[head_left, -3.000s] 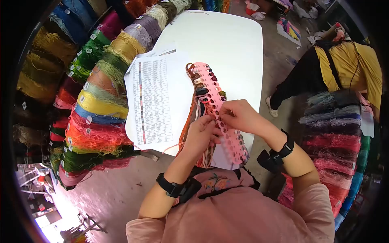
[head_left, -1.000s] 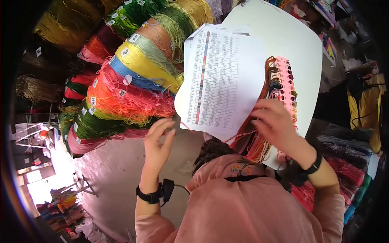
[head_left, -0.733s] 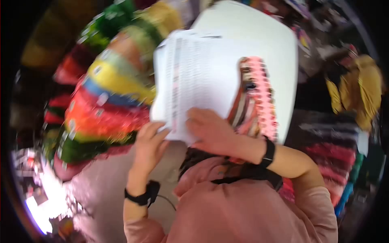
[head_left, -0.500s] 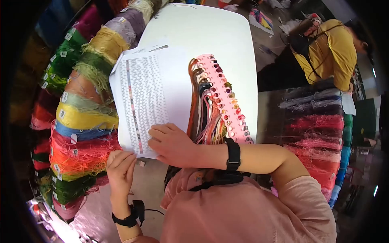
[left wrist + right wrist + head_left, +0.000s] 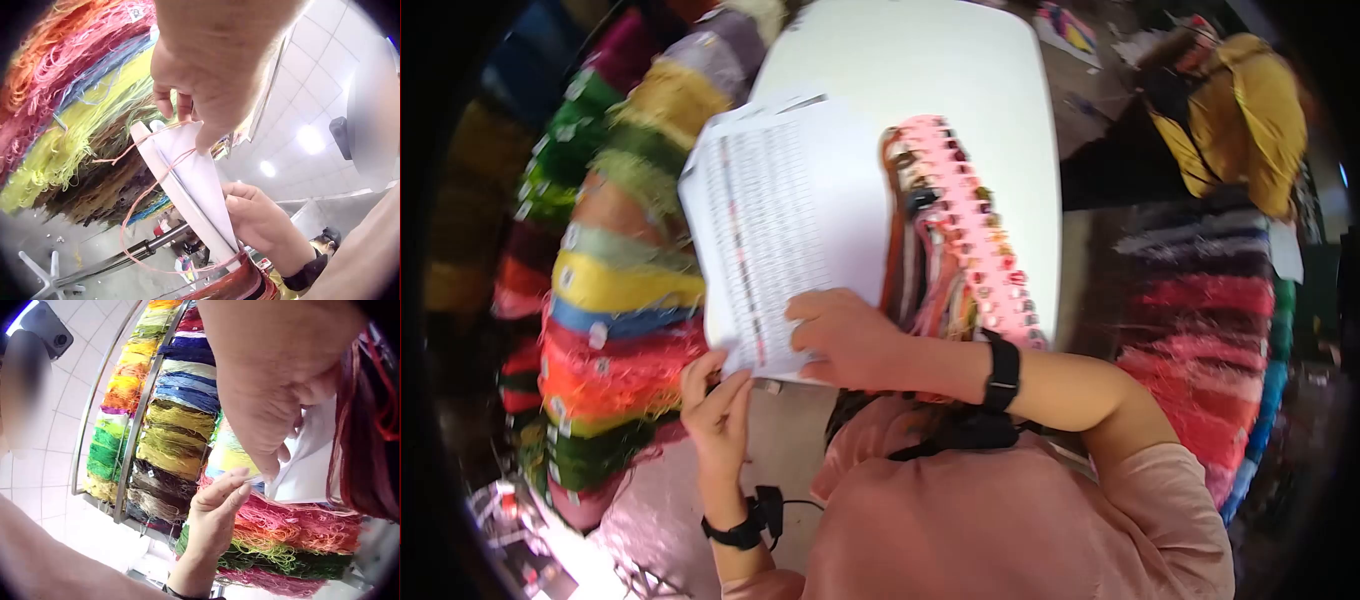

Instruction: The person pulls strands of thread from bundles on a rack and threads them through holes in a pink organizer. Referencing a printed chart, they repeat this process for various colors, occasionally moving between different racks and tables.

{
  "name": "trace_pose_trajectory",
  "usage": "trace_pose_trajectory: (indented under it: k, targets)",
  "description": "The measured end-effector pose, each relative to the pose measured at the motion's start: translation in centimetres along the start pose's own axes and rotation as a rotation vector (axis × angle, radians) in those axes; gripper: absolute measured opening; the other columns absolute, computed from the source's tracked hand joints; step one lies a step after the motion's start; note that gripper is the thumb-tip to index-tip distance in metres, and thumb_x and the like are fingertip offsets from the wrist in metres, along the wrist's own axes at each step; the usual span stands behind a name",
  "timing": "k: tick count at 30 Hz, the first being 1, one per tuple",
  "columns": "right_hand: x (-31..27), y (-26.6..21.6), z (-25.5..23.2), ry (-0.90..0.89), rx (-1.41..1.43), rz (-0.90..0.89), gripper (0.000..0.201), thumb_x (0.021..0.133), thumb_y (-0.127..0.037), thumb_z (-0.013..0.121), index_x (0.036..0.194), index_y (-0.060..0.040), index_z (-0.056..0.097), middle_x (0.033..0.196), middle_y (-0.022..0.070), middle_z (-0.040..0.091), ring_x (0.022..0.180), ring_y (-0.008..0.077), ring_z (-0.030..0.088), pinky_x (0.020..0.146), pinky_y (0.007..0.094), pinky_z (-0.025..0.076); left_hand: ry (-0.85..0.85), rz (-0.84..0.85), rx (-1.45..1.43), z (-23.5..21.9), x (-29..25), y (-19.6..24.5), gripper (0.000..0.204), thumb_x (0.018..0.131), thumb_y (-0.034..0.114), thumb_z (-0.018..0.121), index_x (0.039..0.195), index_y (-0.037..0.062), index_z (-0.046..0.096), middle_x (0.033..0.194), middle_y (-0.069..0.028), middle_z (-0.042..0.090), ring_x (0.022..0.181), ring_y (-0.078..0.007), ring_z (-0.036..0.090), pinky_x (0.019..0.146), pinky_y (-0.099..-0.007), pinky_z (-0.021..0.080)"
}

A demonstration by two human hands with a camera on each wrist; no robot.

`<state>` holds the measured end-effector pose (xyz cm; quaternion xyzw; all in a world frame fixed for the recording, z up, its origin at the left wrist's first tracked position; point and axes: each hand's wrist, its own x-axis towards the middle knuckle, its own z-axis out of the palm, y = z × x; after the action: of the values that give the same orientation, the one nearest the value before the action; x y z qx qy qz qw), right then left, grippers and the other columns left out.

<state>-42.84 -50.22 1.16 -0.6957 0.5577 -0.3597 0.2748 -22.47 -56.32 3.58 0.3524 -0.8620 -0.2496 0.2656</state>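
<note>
A printed sheet (image 5: pixel 840 240) bearing a table of small rows and a colour strip lies on the white table. My left hand (image 5: pixel 718 405) pinches its near left corner between thumb and fingers; in the left wrist view the corner is lifted. A thin pink thread (image 5: pixel 128 231) crosses that corner and loops down past the table edge. My right hand (image 5: pixel 855 340) rests on the sheet's lower right part, fingers loosely bent. Right of it lies a pink perforated thread card (image 5: pixel 970 220), with skeins of brown, black, pink and orange thread (image 5: pixel 910 265) hanging from its holes.
Racks of labelled coloured yarn hanks (image 5: pixel 625 310) stand close at the left, and more hanks (image 5: pixel 1200 330) at the right. A person in a yellow top (image 5: pixel 1240 120) is beyond the right rack. The white table (image 5: pixel 910 50) extends away from me.
Both hands have left the thread card and moved left to the sheet. The left now holds its corner; the right has come across onto the sheet. The head view swung about and is slightly blurred.
</note>
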Motion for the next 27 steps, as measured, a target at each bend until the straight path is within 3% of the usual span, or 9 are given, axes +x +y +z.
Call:
trace_pose_trajectory:
  k: [5,8,12,16,19,20,23,26,27]
  targets:
    - [0.7,0.2,-0.3,-0.057,0.077,0.012,0.027,0.056,-0.015,0.071,0.077,-0.0043,0.059,0.101,0.0123,0.052,0.1,0.0272,0.048,0.084,0.0386,0.035,0.08,-0.173,-0.123,0.7,-1.6,-1.0,0.027,0.063,-0.005,0.065,0.089,0.0016,0.062,0.094,-0.0097,0.057,0.083,-0.0195,0.054,0.07,-0.027,0.043]
    - [0.8,-0.4,-0.6,-0.092,-0.043,0.024,0.029,0.056,-0.015,0.071,0.081,-0.0054,0.059,0.104,0.0113,0.05,0.104,0.0265,0.046,0.086,0.0383,0.033,0.067,-0.433,-0.219,0.2,-2.3,-0.7,0.032,0.065,-0.005,0.064,0.095,0.0022,0.059,0.093,-0.0094,0.058,0.077,-0.0156,0.056,0.065,-0.025,0.045]
    - [0.8,-1.7,-0.3,-0.098,-0.142,0.026,0.03,0.058,-0.015,0.071,0.083,-0.0074,0.059,0.109,0.0098,0.046,0.107,0.027,0.042,0.087,0.0396,0.03,0.126,-0.518,-0.26,0.3,-3.6,-1.4,0.029,0.071,-0.003,0.062,0.1,0.0022,0.058,0.094,-0.0102,0.058,0.075,-0.0131,0.057,0.062,-0.0234,0.046]
    - [1.0,-1.6,-0.1,-0.131,-0.219,0.019,0.031,0.058,-0.015,0.069,0.087,-0.0081,0.058,0.109,0.0096,0.045,0.107,0.0278,0.041,0.086,0.0403,0.031,0.243,-0.275,-0.201,0.5,-3.2,0.1,0.022,0.076,-0.003,0.056,0.097,0.0016,0.059,0.093,-0.0124,0.058,0.076,-0.0179,0.058,0.064,-0.027,0.047]
    - [1.1,-1.7,0.0,-0.137,-0.247,-0.004,0.032,0.058,-0.015,0.068,0.086,-0.008,0.056,0.107,0.01,0.045,0.106,0.0281,0.042,0.085,0.0401,0.031,0.095,-0.226,-0.108,0.4,-3.7,-0.6,0.015,0.078,0.001,0.053,0.091,0.0013,0.06,0.09,-0.0137,0.058,0.077,-0.0257,0.058,0.066,-0.0318,0.047]
    - [1.1,-1.8,0.0,-0.131,-0.259,-0.015,0.032,0.058,-0.014,0.068,0.086,-0.0079,0.056,0.106,0.0101,0.045,0.105,0.0283,0.042,0.084,0.0401,0.031,-0.086,-0.42,-0.041,0.6,-4.5,-1.2,0.012,0.079,0.006,0.052,0.086,0.0007,0.06,0.083,-0.0145,0.06,0.075,-0.0322,0.058,0.066,-0.0356,0.046]
    - [1.3,-1.8,0.1,-0.138,-0.275,-0.01,0.03,0.057,-0.014,0.067,0.084,-0.0077,0.055,0.105,0.0104,0.045,0.105,0.029,0.042,0.084,0.04,0.032,-0.645,-0.736,0.535,0.8,-6.6,-3.0,0.013,0.077,0.002,0.053,0.087,0.0035,0.061,0.075,-0.0162,0.059,0.059,-0.0292,0.055,0.056,-0.0292,0.045]
    - [1.2,-2.1,0.3,-0.093,-0.302,-0.033,0.028,0.057,-0.013,0.067,0.082,-0.0074,0.056,0.103,0.011,0.046,0.102,0.0296,0.045,0.082,0.0399,0.034,-0.203,-0.593,0.146,0.9,-7.7,-3.4,0.012,0.078,0.004,0.054,0.088,0.003,0.061,0.073,-0.0133,0.06,0.055,-0.0224,0.055,0.054,-0.0256,0.045]
    - [1.1,-2.1,0.4,-0.091,-0.297,-0.039,0.027,0.057,-0.013,0.067,0.081,-0.0073,0.056,0.103,0.0111,0.046,0.101,0.0295,0.045,0.081,0.0399,0.035,-0.099,-0.669,-0.074,0.8,-7.3,-2.9,0.012,0.079,0.004,0.054,0.089,0.0022,0.061,0.071,-0.0114,0.061,0.057,-0.0193,0.057,0.055,-0.0251,0.045]
